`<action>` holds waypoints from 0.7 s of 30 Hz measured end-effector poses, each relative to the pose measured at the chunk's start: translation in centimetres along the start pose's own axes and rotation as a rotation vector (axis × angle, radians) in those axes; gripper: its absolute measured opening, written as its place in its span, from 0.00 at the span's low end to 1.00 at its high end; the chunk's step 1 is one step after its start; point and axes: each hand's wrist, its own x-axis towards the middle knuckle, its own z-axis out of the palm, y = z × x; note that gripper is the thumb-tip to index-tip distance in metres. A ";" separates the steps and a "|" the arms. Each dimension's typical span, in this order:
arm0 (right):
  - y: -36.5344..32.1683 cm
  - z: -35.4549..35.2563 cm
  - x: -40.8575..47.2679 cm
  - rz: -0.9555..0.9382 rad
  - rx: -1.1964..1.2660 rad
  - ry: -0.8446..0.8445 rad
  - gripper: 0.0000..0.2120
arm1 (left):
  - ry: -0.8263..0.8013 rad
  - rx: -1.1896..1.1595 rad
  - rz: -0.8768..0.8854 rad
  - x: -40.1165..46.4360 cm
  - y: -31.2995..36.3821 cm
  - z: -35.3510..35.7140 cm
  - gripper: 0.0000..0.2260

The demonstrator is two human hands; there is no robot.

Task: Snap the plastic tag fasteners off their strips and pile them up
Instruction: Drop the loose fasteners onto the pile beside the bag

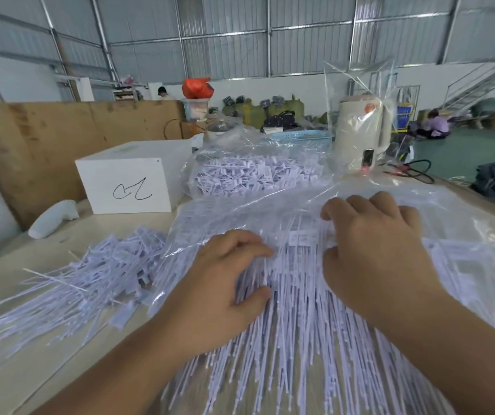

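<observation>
Head view: a left hand and right hand, fingers curled, grip white fastener strips spilling from a clear plastic bag on the table; a loose pile of fasteners lies just left.

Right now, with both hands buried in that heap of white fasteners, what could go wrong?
1. The loose pile lies right beside the unsorted bundle; snapped pieces could mix back in.
2. The clear plastic sheet lies over the bundle, so the right hand might drag it along.
3. The left hand presses many thin stems at once; some may bend or tangle.
</observation>
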 end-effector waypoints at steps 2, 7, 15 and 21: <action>-0.5 -0.4 -0.3 -0.017 0.065 0.098 0.18 | 0.027 -0.030 0.016 0.0 0.8 -0.2 0.18; -1.5 -1.3 -1.1 -0.160 0.206 0.205 0.18 | 0.174 -0.143 0.038 0.3 2.6 -0.7 0.19; -2.6 -1.7 -2.0 -0.260 0.289 0.080 0.18 | 0.161 -0.033 -0.052 0.5 3.0 -0.4 0.21; -2.5 -1.6 -2.0 -0.255 0.335 0.008 0.17 | 0.039 -0.087 -0.084 0.6 2.9 -0.5 0.20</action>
